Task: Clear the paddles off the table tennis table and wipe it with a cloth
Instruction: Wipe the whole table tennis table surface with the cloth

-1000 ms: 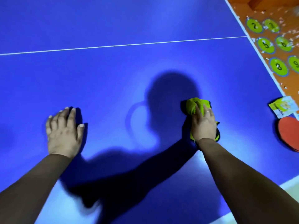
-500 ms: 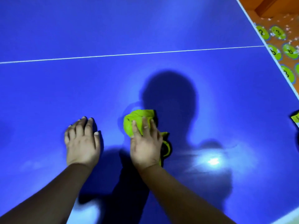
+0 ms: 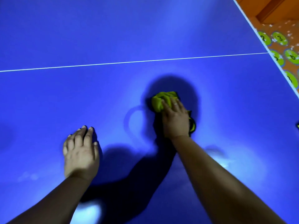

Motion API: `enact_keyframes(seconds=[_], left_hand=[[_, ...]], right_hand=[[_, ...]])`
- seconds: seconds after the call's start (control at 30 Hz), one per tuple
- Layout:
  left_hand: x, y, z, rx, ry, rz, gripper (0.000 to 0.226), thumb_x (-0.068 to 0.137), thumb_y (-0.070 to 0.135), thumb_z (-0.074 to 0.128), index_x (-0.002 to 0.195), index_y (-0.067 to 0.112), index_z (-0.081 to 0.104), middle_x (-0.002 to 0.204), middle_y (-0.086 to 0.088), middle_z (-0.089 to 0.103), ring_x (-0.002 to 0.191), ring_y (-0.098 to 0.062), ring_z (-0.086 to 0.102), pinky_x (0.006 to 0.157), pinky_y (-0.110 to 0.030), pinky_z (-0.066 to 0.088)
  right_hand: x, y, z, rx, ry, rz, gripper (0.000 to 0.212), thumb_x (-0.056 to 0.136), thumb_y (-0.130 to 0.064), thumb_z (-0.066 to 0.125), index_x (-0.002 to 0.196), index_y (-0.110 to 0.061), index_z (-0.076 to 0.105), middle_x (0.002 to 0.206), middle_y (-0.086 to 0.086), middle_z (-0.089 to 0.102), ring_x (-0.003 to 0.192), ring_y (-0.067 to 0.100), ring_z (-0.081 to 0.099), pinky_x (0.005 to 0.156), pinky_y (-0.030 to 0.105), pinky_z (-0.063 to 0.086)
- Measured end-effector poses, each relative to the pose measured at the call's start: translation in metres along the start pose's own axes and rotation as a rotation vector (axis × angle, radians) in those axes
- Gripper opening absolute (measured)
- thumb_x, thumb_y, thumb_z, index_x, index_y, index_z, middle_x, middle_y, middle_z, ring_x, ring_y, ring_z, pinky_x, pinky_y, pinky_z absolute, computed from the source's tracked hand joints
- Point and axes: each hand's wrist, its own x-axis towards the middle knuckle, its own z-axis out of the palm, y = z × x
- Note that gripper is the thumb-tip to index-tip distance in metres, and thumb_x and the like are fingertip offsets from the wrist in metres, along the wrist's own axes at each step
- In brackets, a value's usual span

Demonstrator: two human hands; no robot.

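Note:
The blue table tennis table [image 3: 113, 97] fills the view. A crumpled green cloth [image 3: 159, 101] lies on it right of centre, inside a dark shadow. My right hand [image 3: 175, 120] presses down on the cloth with its fingers laid over the top; part of the cloth sticks out from under the palm on the right. My left hand [image 3: 80, 152] rests flat on the bare table surface, lower left of the cloth and apart from it, holding nothing. No paddle shows clearly in this view.
A white line [image 3: 129, 62] crosses the table from left to right beyond the hands. The table's white right edge [image 3: 252, 28] runs diagonally at the upper right. Beyond it lies an orange floor mat [image 3: 281, 39] with numbered green circles. A small dark item [image 3: 297, 126] peeks in at the right border.
My right hand slid the cloth left, close to my left hand, then back to the right and farther away. My left hand stayed flat on the table. The paddle left the view.

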Motion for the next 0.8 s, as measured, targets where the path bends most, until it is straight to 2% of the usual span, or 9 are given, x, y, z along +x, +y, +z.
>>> enact_keyframes(seconds=[0.13,0.2,0.3,0.4,0.47,0.53,0.67,0.8], left_hand=[[0.000,0.001,0.000,0.002,0.017,0.002,0.056,0.085,0.032,0.030,0.126,0.002,0.053,0.132,-0.022,0.049,0.119,-0.040,0.036,0.104,-0.047,0.018],[0.001,0.001,0.000,0.002,0.026,0.010,0.055,0.085,0.031,0.031,0.126,0.001,0.052,0.132,-0.022,0.049,0.118,-0.039,0.035,0.103,-0.048,0.018],[0.001,0.000,0.002,0.015,0.045,0.035,0.053,0.085,0.029,0.033,0.125,0.000,0.052,0.130,-0.024,0.049,0.116,-0.041,0.037,0.103,-0.050,0.020],[0.001,-0.001,0.003,0.035,0.060,0.037,0.051,0.084,0.027,0.035,0.124,0.000,0.054,0.130,-0.024,0.050,0.115,-0.042,0.040,0.103,-0.052,0.022],[0.002,-0.002,0.004,0.036,0.058,0.038,0.051,0.085,0.026,0.036,0.124,0.000,0.055,0.129,-0.023,0.051,0.114,-0.041,0.041,0.104,-0.051,0.022],[0.003,-0.004,0.005,0.034,0.062,0.040,0.050,0.085,0.027,0.036,0.124,0.001,0.056,0.129,-0.022,0.052,0.115,-0.038,0.041,0.106,-0.049,0.022],[0.005,-0.007,0.007,0.028,0.084,0.044,0.049,0.085,0.026,0.037,0.122,0.001,0.058,0.127,-0.022,0.055,0.115,-0.035,0.039,0.106,-0.046,0.021],[0.006,-0.008,0.007,0.013,0.082,0.027,0.047,0.085,0.026,0.037,0.119,0.002,0.059,0.125,-0.021,0.056,0.115,-0.033,0.037,0.105,-0.046,0.020]], right_hand=[[0.005,0.064,-0.027,-0.086,0.051,0.220,0.047,0.088,-0.026,0.040,0.128,-0.015,0.062,0.130,0.023,0.056,0.117,0.042,0.053,0.098,0.046,0.044],[0.005,0.075,-0.033,-0.122,0.031,0.356,0.045,0.094,-0.025,0.039,0.135,-0.018,0.055,0.144,0.019,0.045,0.130,0.040,0.041,0.106,0.044,0.034],[0.008,0.064,-0.031,-0.082,0.025,0.541,0.045,0.099,-0.026,0.042,0.144,-0.026,0.044,0.157,0.007,0.028,0.143,0.028,0.022,0.111,0.040,0.021],[0.012,0.018,-0.019,-0.083,0.019,0.585,0.047,0.098,-0.029,0.041,0.144,-0.027,0.043,0.157,0.007,0.028,0.143,0.030,0.023,0.107,0.043,0.026],[0.014,-0.025,-0.007,-0.100,0.043,0.448,0.050,0.092,-0.033,0.035,0.138,-0.024,0.053,0.150,0.012,0.040,0.137,0.035,0.035,0.102,0.047,0.035],[0.015,-0.073,0.006,-0.074,0.029,0.283,0.054,0.086,-0.037,0.033,0.133,-0.027,0.057,0.146,0.012,0.045,0.134,0.036,0.040,0.100,0.048,0.038],[0.022,-0.160,0.030,0.000,-0.079,0.003,0.053,0.088,-0.035,0.035,0.138,-0.030,0.050,0.151,0.008,0.039,0.140,0.034,0.031,0.105,0.048,0.032],[0.031,-0.221,0.047,-0.088,-0.189,-0.317,0.051,0.098,-0.035,0.034,0.148,-0.038,0.030,0.160,-0.003,0.017,0.147,0.025,0.011,0.110,0.042,0.021]])
